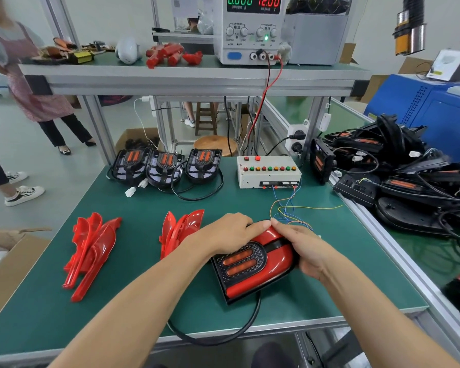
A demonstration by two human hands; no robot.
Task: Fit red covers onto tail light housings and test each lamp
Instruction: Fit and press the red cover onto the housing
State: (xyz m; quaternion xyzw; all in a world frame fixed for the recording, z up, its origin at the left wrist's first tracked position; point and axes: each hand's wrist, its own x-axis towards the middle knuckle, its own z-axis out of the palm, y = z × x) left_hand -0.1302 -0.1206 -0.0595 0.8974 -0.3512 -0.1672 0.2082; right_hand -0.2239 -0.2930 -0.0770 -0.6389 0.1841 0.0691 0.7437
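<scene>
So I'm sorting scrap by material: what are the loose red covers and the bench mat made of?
Red covers: apparently glossy translucent moulded plastic, showing sharp highlights and thin ribbed edges. Bench mat: seemingly matte green rubber or vinyl, showing no glare; exact material unclear.

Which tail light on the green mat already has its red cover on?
The tail light under both hands, at the front. The three housings in the back row are bare black, no red cover.
</scene>
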